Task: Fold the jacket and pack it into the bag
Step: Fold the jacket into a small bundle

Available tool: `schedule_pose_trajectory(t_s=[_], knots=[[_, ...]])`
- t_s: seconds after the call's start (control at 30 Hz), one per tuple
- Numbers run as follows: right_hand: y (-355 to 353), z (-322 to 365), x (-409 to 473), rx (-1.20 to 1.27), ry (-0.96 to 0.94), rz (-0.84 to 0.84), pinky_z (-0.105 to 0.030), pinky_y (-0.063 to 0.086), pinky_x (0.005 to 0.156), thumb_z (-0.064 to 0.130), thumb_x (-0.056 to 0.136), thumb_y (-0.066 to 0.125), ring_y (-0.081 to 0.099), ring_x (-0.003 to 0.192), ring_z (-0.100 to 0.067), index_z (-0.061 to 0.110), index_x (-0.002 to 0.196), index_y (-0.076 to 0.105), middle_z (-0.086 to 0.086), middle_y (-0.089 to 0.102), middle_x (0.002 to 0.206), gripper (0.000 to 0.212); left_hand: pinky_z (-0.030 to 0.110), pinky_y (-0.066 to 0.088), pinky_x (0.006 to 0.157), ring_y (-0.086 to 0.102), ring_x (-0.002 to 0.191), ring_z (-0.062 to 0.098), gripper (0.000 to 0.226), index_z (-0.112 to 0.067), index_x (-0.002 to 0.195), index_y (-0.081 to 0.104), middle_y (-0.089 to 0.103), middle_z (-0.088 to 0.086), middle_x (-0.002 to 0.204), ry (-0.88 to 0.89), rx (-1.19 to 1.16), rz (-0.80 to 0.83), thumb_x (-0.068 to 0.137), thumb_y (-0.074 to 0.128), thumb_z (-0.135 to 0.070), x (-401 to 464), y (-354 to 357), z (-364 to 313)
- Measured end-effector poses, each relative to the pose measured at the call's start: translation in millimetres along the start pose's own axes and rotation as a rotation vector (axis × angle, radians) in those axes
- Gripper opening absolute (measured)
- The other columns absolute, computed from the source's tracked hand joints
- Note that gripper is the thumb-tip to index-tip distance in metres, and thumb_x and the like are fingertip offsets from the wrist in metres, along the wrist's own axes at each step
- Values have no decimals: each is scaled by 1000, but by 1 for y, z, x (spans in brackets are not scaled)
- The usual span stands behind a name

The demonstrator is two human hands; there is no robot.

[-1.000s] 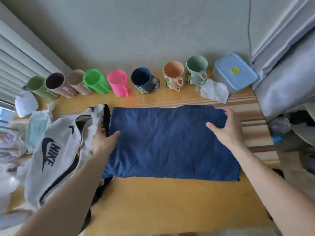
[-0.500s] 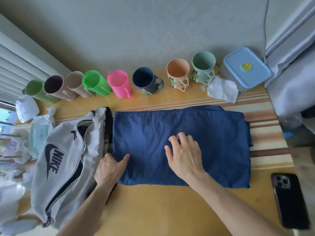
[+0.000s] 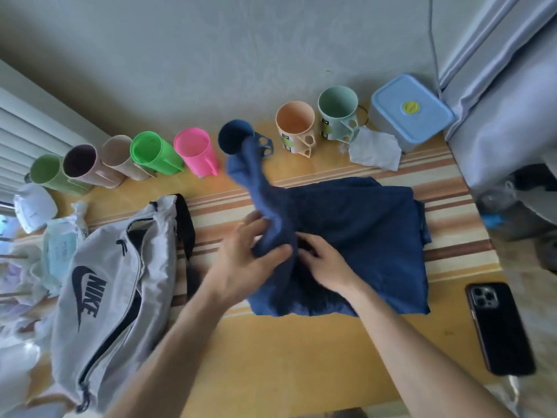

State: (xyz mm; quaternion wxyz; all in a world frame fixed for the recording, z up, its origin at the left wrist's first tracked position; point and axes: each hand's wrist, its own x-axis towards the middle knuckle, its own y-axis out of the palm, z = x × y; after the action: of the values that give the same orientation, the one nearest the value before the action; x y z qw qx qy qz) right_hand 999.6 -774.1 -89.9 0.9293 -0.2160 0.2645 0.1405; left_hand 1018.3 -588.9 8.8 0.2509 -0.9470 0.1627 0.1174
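Observation:
The dark blue jacket (image 3: 361, 236) lies folded on the yellow table (image 3: 301, 357). Its left end is lifted off the table and turned over toward the right. My left hand (image 3: 241, 263) is shut on that raised left edge, thumb over the cloth. My right hand (image 3: 325, 263) rests flat on the jacket's middle, fingers tucked under the lifted flap. A grey bag (image 3: 108, 291) with a black logo lies to the left, its top zip partly open.
A row of coloured mugs (image 3: 193, 152) stands along the wall, the dark blue mug (image 3: 235, 140) right behind the raised cloth. A blue-lidded box (image 3: 410, 111) and a crumpled tissue (image 3: 375, 149) sit at the back right. A black phone (image 3: 500, 327) lies at the right.
My left hand has taken the jacket's left edge and lifted it over to the right. My right hand has slid left to the fold line. The view has shifted.

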Motion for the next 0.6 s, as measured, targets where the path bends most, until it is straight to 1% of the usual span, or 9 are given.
schedule_pose_trajectory(t_s=[0.07,0.13,0.17,0.23,0.3,0.37,0.47,0.53,0.6], knots=[[-34,9,-14,584,210,-36,-17,53,77,15,103,50,70,76,6,24,93,74,13,79,86,27,27,46,101,50,136,16,32,-9,96,66,61,8,140,185,211,52,78,71,-35,13,43,-29],[-75,1,-34,936,294,-190,-9,51,57,8,107,39,66,55,10,20,86,60,20,70,55,32,34,49,96,47,140,19,34,-12,97,62,45,4,158,255,357,130,81,66,-42,20,96,-54],[-94,-9,-44,1077,305,-267,-14,55,67,19,108,39,71,67,3,17,93,62,14,75,64,28,39,50,96,43,143,21,41,-16,104,61,33,1,165,246,430,220,84,63,-51,21,122,-62],[-125,-37,-62,1199,319,-396,-36,53,95,53,100,46,71,103,-20,16,115,70,-5,78,106,47,46,45,107,27,152,21,62,-22,130,55,13,-1,171,185,514,412,88,53,-68,22,162,-69],[-147,-69,-78,942,413,-586,-42,46,99,66,94,43,64,115,-26,20,125,67,-10,68,131,61,48,33,119,23,154,21,64,-23,146,47,16,1,171,195,423,423,96,44,-64,22,177,-59],[-150,-83,-88,421,332,-794,-41,42,102,61,98,37,57,127,-28,21,136,58,-8,59,142,59,49,29,121,34,151,24,45,-18,142,55,35,7,164,412,421,150,105,44,-39,24,176,-33],[-122,-84,-86,-168,-34,-724,-41,36,115,43,104,40,43,142,-24,20,144,52,-5,49,153,48,55,23,123,27,154,33,40,-14,143,57,37,14,162,523,656,-218,104,50,-19,40,161,23],[-92,-94,-66,-487,-198,-544,-43,25,124,41,105,40,26,153,-27,22,152,43,-7,34,164,51,58,19,123,15,157,33,50,-23,153,44,24,11,167,448,832,-112,104,49,-32,55,152,56],[-72,-112,-49,-726,-204,-372,-48,21,125,50,103,37,12,158,-29,26,158,31,-6,18,170,60,58,18,122,4,158,29,61,-32,159,29,13,5,171,414,944,158,102,41,-52,69,149,82]])
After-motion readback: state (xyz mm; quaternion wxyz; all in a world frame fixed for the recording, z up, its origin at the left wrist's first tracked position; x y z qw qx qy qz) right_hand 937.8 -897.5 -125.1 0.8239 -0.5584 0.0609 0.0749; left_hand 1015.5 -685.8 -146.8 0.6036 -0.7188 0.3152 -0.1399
